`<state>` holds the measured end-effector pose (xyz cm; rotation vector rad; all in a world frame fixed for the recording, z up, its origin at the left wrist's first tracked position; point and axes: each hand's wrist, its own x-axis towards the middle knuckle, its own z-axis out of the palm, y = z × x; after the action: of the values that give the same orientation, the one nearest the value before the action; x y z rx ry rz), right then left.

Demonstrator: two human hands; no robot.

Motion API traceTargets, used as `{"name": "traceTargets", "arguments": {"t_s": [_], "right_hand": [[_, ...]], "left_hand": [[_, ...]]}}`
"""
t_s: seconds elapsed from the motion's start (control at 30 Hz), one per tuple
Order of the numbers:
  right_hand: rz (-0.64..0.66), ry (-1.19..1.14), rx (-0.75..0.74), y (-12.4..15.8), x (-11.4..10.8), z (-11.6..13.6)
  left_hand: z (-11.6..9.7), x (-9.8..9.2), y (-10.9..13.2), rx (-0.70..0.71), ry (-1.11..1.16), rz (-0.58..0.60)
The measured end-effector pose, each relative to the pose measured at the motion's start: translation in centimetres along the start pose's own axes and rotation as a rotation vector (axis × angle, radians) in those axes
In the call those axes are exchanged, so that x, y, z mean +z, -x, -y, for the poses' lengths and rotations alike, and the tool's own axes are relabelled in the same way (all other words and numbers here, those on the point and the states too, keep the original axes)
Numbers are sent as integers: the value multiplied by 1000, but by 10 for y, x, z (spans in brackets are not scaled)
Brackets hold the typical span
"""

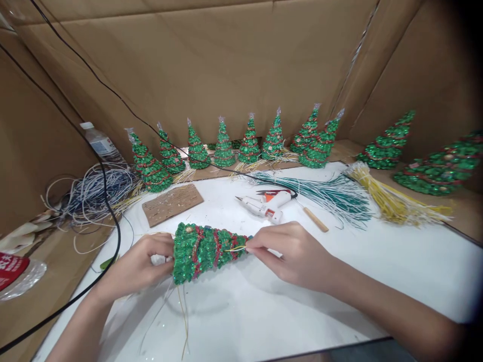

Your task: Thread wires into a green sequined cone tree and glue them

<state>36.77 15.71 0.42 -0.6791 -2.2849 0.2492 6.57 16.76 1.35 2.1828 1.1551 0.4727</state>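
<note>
The white-topped counter (302,311) before us bears a brown cardboard piece (172,204) at rear left, a glue gun (254,206) near rear centre, a wooden-handled tool (316,219) beside it, and fanned green-and-white wires (335,197).

2 bare hands (289,251) and 2 bare forearms (381,299)

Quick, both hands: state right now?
Left hand: closed, holding the sideways tree at its wide base.
Right hand: closed, pinching thin yellow wire near the tree's tip.
</note>
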Motion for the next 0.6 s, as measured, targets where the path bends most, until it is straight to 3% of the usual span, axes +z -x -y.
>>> {"name": "traceTargets", "arguments": {"t_s": [0.37,0.6], "right_hand": [[83,81,-52,4,28,1],[-1,-146,203,-2,24,2]], "left_hand": [[7,5,1,-67,-40,-32],[2,1,2,-40,-86,-18]]}}
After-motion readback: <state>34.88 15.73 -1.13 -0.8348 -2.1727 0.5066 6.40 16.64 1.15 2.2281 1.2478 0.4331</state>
